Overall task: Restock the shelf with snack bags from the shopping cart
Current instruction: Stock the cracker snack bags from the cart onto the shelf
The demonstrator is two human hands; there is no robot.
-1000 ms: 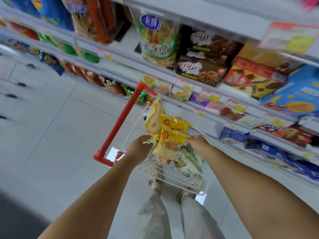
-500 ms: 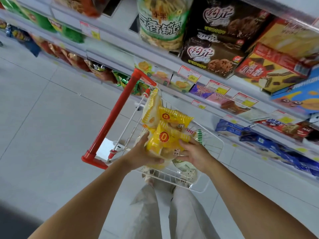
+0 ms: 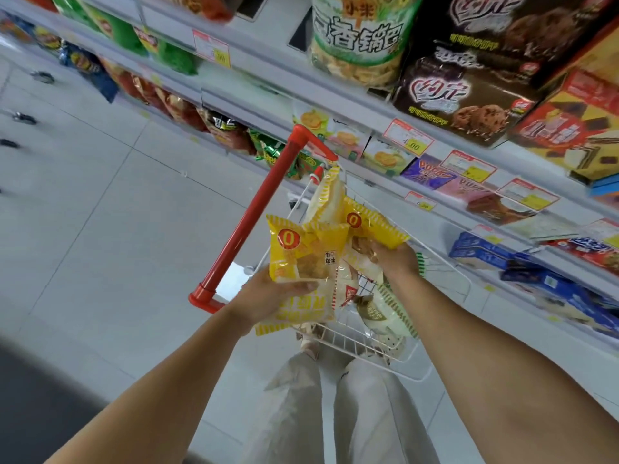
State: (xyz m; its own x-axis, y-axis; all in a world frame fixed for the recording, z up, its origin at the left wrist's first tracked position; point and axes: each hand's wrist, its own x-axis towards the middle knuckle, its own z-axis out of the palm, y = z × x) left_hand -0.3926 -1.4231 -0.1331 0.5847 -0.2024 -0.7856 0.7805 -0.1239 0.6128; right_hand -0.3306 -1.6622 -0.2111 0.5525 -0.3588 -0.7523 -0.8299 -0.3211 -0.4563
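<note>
I hold a bunch of yellow snack bags (image 3: 303,252) above the white wire shopping cart (image 3: 445,333). My left hand (image 3: 271,296) grips the lower bags from the left, thumb across their front. From the right, my right hand (image 3: 395,259) grips another yellow bag (image 3: 371,226). One more yellow-striped bag (image 3: 328,199) stands up behind them. A white and green bag (image 3: 385,309) lies in the cart. The shelf (image 3: 261,92) with snacks runs across the top and right.
The cart's red handle (image 3: 254,219) slants up on the left of the bags. Cookie boxes (image 3: 469,82) and a large green snack bag (image 3: 358,38) fill the upper shelf; chip bags (image 3: 174,105) sit lower left. My legs stand below the cart on grey floor tiles (image 3: 100,229).
Both hands have lifted the bunch of yellow bags higher out of the cart. The view has moved closer to the shelf.
</note>
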